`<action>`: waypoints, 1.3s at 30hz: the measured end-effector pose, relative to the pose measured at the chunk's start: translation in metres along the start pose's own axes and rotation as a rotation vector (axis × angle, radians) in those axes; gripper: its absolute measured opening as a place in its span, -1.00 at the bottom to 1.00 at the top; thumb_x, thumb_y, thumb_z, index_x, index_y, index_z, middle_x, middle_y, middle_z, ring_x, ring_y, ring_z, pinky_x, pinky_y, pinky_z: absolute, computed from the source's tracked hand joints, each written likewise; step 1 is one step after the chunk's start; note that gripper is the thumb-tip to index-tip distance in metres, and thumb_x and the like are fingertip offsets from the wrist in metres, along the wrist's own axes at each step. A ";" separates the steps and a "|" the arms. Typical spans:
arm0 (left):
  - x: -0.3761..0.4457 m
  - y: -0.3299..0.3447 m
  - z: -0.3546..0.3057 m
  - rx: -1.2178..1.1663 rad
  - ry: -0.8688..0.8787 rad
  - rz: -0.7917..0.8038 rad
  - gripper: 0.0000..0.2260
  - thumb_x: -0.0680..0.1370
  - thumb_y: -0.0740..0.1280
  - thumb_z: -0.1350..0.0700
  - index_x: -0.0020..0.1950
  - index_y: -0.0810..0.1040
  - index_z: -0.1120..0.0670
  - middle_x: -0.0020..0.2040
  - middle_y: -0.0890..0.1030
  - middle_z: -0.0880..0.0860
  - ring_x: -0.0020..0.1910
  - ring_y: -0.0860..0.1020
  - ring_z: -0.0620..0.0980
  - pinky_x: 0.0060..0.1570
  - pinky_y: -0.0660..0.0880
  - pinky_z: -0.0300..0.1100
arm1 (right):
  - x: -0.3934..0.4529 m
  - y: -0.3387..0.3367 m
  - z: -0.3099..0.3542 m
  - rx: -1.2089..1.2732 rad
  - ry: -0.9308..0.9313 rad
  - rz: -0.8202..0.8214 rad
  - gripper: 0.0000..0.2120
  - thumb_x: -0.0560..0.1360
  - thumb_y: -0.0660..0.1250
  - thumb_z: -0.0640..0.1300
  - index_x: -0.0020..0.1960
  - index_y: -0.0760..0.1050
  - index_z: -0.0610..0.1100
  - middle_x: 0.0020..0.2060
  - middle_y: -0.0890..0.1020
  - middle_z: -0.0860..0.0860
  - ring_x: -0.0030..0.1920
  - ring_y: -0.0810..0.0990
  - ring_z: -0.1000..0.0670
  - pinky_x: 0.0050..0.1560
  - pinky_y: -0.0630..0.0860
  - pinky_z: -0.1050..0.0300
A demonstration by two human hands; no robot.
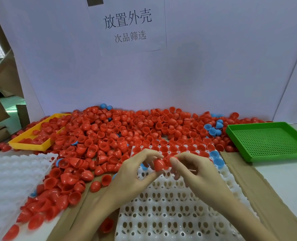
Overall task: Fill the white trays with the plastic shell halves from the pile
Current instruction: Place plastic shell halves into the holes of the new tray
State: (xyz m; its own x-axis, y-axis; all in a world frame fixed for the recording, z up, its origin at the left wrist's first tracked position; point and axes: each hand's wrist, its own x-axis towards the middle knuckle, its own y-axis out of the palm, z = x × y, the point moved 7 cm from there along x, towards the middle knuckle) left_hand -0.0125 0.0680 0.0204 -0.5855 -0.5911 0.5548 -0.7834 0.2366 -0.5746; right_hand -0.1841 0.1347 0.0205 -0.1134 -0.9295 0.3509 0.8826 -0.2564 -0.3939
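A paper sign is fixed to the white backboard behind the white tray; it reads "放置外壳" in large characters and "次品筛选" beneath. A broad pile of red shell halves, with a few blue shell halves mixed in, is spread on the desk behind and to the left of the tray. The tray's far rows are filled with red halves, and two blue ones are seated at its far right edge. A yellow tray holding red halves lies far left of it, a green perforated tray to its right, and a second white tray to its left. Above the tray's far part, a red shell half is pinched by the left hand between thumb and fingertips. The right hand is held just beside it with fingers curled; whether its grip holds anything cannot be told.
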 end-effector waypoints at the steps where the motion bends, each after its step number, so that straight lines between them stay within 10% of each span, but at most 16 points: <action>1: 0.000 0.000 -0.002 -0.021 0.005 -0.007 -0.77 0.63 0.44 -0.02 0.29 0.59 -0.14 0.08 0.65 -0.20 0.09 0.65 -0.07 0.14 0.51 -0.32 | 0.000 0.002 -0.001 0.004 0.024 0.013 -0.72 0.61 0.30 0.19 -0.08 0.68 0.07 -0.27 0.72 0.10 -0.29 0.68 0.13 -0.30 0.51 0.34; 15: -0.007 -0.046 0.057 -0.008 -0.345 0.149 -0.80 0.56 0.50 0.20 0.02 0.63 -0.11 -0.04 0.67 -0.08 -0.05 0.65 -0.01 0.05 0.62 -0.01 | 0.001 -0.003 -0.015 -0.024 0.101 -0.009 -0.84 0.67 0.29 -0.05 0.16 0.63 0.04 -0.16 0.72 0.11 -0.23 0.72 0.04 -0.29 0.55 0.29; 39: -0.003 -0.049 0.063 0.132 -0.190 0.082 -0.95 0.60 0.48 0.04 0.02 0.73 -0.11 -0.01 0.63 -0.19 0.02 0.63 -0.12 0.08 0.55 -0.21 | 0.004 -0.006 -0.024 -0.075 0.111 -0.016 -0.83 0.68 0.29 -0.13 0.13 0.64 0.06 -0.17 0.72 0.09 -0.24 0.72 0.02 -0.35 0.51 0.32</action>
State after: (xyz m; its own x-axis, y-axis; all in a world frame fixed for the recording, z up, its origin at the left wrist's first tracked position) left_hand 0.0410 0.0094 0.0089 -0.5863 -0.7115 0.3872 -0.6939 0.1945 -0.6933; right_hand -0.2013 0.1259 0.0040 -0.1801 -0.9478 0.2632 0.8442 -0.2863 -0.4531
